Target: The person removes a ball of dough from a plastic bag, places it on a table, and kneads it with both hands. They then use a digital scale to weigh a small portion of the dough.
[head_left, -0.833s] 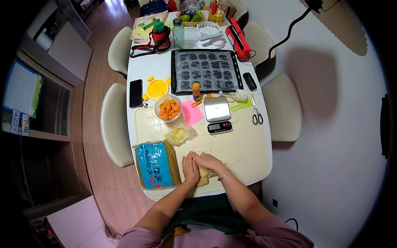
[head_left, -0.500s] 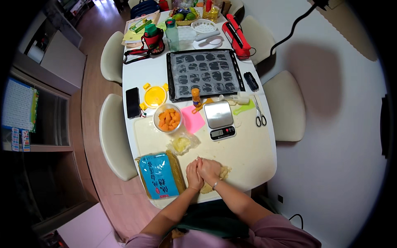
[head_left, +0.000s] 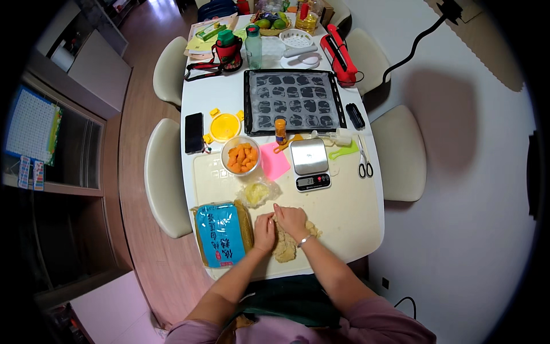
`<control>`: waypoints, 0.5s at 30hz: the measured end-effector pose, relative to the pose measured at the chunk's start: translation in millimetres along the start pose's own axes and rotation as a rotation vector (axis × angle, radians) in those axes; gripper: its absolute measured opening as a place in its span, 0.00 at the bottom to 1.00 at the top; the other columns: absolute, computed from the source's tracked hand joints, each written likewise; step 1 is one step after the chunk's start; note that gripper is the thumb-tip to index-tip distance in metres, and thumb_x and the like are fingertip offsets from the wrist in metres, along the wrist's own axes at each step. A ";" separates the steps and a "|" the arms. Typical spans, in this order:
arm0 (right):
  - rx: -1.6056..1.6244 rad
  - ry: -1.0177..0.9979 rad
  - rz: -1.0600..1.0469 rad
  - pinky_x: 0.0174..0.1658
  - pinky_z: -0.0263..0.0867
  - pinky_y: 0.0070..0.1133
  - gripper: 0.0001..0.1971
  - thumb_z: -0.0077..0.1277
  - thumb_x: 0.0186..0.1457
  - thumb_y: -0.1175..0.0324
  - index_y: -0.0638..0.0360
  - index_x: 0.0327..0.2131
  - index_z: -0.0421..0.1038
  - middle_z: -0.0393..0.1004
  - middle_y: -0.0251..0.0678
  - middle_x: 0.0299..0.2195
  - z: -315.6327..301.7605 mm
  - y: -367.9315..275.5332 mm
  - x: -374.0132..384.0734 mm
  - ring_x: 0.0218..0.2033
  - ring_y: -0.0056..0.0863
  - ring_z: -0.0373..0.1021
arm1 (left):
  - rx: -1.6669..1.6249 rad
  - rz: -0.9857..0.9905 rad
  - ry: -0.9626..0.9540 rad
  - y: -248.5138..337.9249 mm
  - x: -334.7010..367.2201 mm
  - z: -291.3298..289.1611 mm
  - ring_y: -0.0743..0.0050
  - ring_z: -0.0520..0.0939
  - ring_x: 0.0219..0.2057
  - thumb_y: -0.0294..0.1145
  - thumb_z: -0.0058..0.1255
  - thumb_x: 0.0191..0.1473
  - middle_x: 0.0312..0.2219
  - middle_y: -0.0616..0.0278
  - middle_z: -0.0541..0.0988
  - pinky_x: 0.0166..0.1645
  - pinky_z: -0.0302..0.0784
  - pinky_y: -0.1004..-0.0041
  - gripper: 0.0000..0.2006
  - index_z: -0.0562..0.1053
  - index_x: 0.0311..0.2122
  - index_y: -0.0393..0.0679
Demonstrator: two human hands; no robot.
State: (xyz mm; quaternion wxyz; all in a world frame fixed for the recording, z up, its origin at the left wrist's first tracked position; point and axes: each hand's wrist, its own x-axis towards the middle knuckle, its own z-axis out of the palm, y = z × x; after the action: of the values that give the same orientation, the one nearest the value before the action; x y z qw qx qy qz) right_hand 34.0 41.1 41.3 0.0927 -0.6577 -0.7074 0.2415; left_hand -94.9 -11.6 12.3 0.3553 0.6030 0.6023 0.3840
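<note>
My left hand (head_left: 264,232) and my right hand (head_left: 291,222) meet at the fingertips over the cream board (head_left: 344,215). Both have curled fingers; whatever lies between them is hidden. Beneath and beside my right hand lies crumbly, pale yellow dough (head_left: 285,250), spreading toward the board's near edge. A blue and gold packet (head_left: 223,235) lies left of my left hand. Just beyond my hands sits a crumpled clear plastic bag (head_left: 256,193) with something pale yellow in it. A kitchen scale (head_left: 310,157) with a bare metal plate stands farther off.
A clear tub of orange pieces (head_left: 240,159) stands beside a pink sheet (head_left: 275,163). Behind are a yellow lid (head_left: 225,126), a phone (head_left: 194,132), an orange-capped bottle (head_left: 281,131) and a paper-lined baking tray (head_left: 247,106). Scissors (head_left: 364,160) lie at right, near a green tool (head_left: 342,150).
My hands were clasped together over the dough; now they have drawn slightly apart, touching at the fingertips, with more dough exposed below. The whole view has shifted a little.
</note>
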 end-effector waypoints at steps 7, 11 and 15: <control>-0.013 -0.169 -0.412 0.56 0.62 0.43 0.16 0.49 0.59 0.59 0.63 0.41 0.75 0.78 0.49 0.41 -77.6 -13.1 -59.8 0.49 0.46 0.72 | -0.207 -0.590 -0.545 18.1 65.9 -3.3 0.48 0.83 0.37 0.53 0.27 0.68 0.36 0.50 0.83 0.48 0.76 0.57 0.32 0.81 0.38 0.39; 0.317 0.096 -0.370 0.61 0.61 0.37 0.12 0.50 0.56 0.72 0.66 0.43 0.72 0.73 0.50 0.49 -77.4 9.2 -116.1 0.52 0.46 0.70 | 0.463 -0.444 -0.683 89.4 38.8 14.8 0.47 0.84 0.41 0.57 0.24 0.67 0.39 0.50 0.84 0.50 0.74 0.51 0.34 0.82 0.38 0.43; 0.613 0.270 0.020 0.51 0.67 0.28 0.07 0.45 0.60 0.78 0.65 0.37 0.73 0.72 0.47 0.46 -63.3 39.1 -133.6 0.49 0.41 0.71 | 0.590 0.011 -0.266 86.0 -9.1 17.8 0.53 0.81 0.33 0.47 0.37 0.65 0.30 0.56 0.81 0.45 0.70 0.55 0.21 0.81 0.34 0.46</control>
State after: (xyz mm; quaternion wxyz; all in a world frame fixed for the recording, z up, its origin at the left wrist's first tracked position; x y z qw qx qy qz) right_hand 112.7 -74.6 102.9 0.3767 -0.6321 -0.5768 0.3546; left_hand -39.8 -21.9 80.5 0.2385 0.7282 0.6326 0.1127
